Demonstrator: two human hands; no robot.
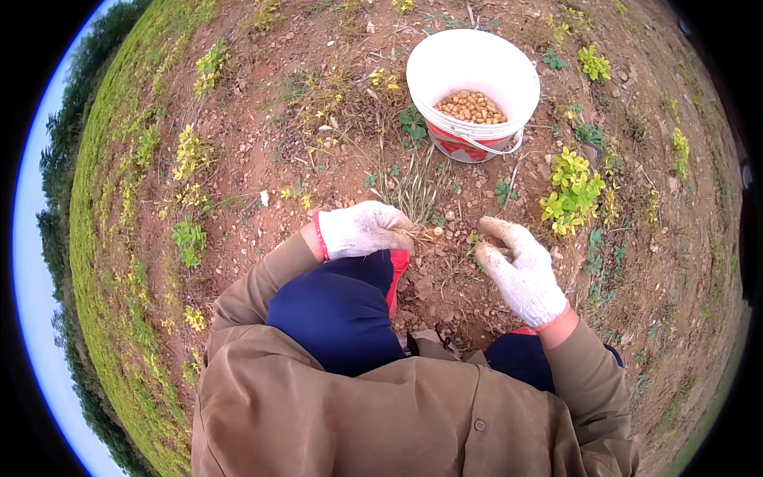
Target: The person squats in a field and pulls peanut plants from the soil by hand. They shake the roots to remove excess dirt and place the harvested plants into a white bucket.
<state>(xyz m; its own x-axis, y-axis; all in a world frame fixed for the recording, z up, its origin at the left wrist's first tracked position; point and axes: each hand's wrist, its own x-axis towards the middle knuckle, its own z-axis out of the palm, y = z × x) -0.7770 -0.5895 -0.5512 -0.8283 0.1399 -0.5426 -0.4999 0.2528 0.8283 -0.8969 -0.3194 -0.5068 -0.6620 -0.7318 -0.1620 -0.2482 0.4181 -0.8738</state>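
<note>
My left hand, in a white knitted glove with a red cuff, is closed on a small bunch of dry plant roots. A pale peanut pod shows at the bunch's right end. Across a short gap to the right, my right hand, gloved in soiled white knit, has thumb and forefinger apart with nothing seen between them. Beyond both hands a white plastic bucket with a red patterned outside stands on the soil, its wire handle hanging down in front. Peanuts in their shells cover its bottom.
Reddish stony soil surrounds me. A leafy yellow-green plant grows right of the bucket, and a tuft of dry grass stands just before it. More low plants grow at the left. My knee in dark blue trousers is below my left hand.
</note>
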